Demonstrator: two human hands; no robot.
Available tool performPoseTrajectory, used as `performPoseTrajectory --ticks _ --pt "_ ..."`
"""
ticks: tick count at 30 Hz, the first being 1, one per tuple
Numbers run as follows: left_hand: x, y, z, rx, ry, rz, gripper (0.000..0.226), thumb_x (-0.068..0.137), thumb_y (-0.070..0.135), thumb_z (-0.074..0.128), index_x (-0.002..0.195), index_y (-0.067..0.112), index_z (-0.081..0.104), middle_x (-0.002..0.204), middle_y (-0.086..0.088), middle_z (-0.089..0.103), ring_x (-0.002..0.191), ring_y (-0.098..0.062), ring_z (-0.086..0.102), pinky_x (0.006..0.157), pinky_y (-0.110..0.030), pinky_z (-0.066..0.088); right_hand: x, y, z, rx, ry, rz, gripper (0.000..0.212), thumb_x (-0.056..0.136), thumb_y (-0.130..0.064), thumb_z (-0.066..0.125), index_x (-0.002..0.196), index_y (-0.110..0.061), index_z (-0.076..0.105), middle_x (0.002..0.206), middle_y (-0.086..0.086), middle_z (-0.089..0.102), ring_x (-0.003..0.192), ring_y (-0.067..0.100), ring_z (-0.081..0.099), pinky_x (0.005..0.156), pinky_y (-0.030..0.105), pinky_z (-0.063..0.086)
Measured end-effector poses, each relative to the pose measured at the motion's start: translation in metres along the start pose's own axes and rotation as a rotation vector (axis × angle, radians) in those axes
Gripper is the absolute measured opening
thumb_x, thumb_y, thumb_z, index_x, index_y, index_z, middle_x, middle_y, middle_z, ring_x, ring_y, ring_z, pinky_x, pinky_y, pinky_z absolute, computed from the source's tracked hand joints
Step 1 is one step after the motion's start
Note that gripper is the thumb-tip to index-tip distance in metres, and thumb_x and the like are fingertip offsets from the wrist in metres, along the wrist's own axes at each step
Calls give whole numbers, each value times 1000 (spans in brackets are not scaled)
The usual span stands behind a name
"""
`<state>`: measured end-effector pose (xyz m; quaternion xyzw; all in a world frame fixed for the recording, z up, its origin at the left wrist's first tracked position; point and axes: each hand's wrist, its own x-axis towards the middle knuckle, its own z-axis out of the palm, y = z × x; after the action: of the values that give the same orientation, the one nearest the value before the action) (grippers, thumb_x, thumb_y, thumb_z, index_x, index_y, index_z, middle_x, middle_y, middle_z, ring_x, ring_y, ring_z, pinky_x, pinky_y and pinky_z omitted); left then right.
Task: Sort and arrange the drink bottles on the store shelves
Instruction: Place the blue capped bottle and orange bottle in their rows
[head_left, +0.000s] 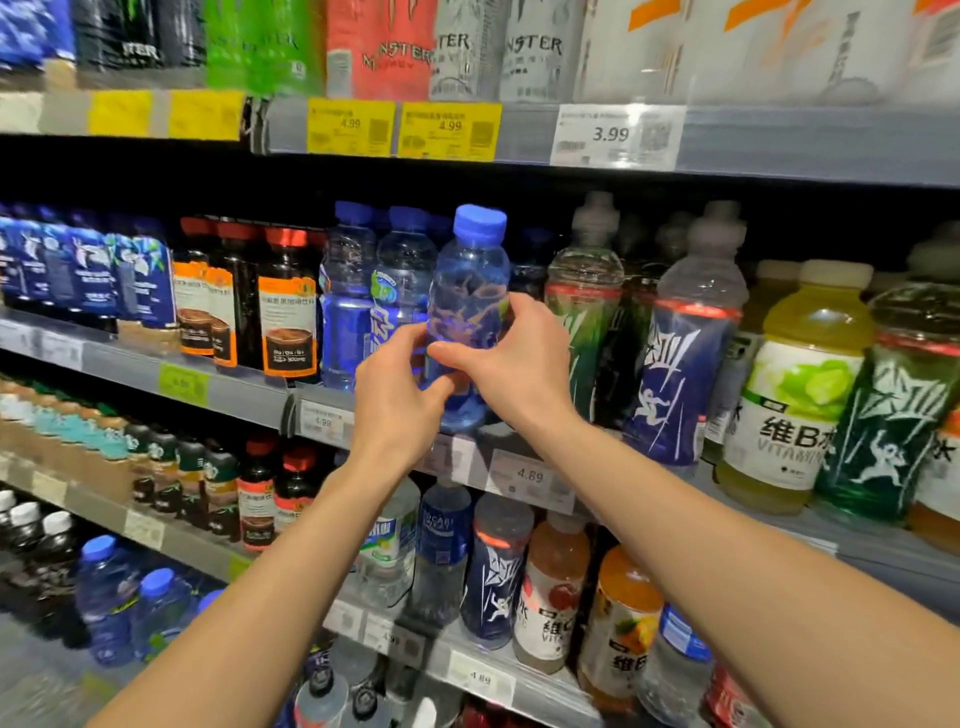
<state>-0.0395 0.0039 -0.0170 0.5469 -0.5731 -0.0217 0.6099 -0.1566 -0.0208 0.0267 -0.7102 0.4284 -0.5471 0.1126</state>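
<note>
Coffee bottles (287, 306): dark, orange-labelled, red-capped, standing on the middle shelf (234, 387) to the left of your work.
Blue-capped row (405, 275): two clear blue bottles like yours stand at the shelf front, just left of the one you hold, with more behind them.
Left hand (395, 395): your fingers wrap the lower body of the blue drink bottle (470, 291) from the left, clamped on it.
Blue drink bottle: upright, cap up, at the front edge of the middle shelf; whether its base is resting on the shelf or just above it cannot be told.
Right hand (511, 358): your fingers close on the same bottle from the right, thumb across its front.
Grey-capped sports bottles (584, 306): close on the right, green and blue labels.
Step in hand: seating or facing this bottle in its blue row, by the look of it.
Next move: keep it upright, line it up with its neighbours, turn the label forward, and mind the grey-capped bottle beside your right hand.
</note>
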Motion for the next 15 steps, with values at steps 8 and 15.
performPoseTrajectory --ticks 8,15 --pt "10 -7 12 150 2 -25 48 85 21 73 130 10 61 111 -11 69 105 -28 63 95 -45 51 10 4 14 -41 -19 78 56 67 -44 87 102 -12 56 103 3 63 96 23 60 80 39 53" --pt "13 -6 16 214 -17 -61 43 87 20 71 128 11 62 113 -12 59 104 -30 61 94 -46 51 6 3 16 -44 -81 135 52 83 -41 78 113 -8 50 115 8 59 104 26 56 78 35 47"
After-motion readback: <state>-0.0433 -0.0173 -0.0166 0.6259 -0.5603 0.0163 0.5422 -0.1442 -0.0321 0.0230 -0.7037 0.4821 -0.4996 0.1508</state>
